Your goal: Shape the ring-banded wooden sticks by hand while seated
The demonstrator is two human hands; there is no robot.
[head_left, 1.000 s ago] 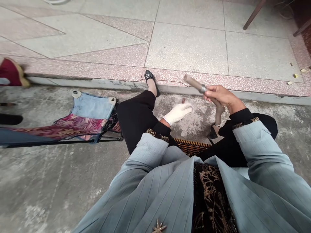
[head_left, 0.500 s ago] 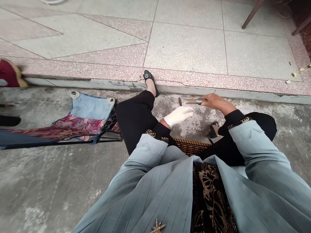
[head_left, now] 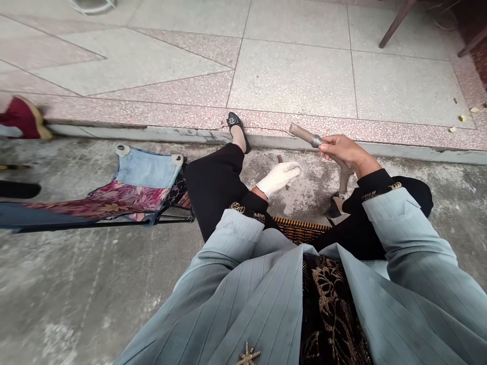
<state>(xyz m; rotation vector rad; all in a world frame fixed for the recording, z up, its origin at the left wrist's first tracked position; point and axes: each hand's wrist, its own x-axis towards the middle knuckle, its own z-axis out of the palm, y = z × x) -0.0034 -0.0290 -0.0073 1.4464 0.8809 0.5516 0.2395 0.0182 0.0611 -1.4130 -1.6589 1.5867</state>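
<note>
I sit on a low woven stool [head_left: 300, 229] with my legs apart. My right hand [head_left: 342, 150], bare, is closed round a brown stick-like tool with a metal band [head_left: 306, 136], raised above the concrete. My left hand [head_left: 279, 176], in a white glove, rests low on the concrete with its fingers curled over a small dark brown stick [head_left: 280, 159] that pokes out beyond them.
A folding chair with blue and floral fabric [head_left: 133, 187] lies to my left. A raised tiled step [head_left: 266, 126] runs across ahead, my black shoe [head_left: 236, 124] against it. Dark furniture legs [head_left: 395, 23] stand at the top right. A red object [head_left: 21, 119] sits at the far left.
My right hand swung the banded tool down to the small stick by my gloved hand, then lifted it again to about where it began. My left hand stayed put.
</note>
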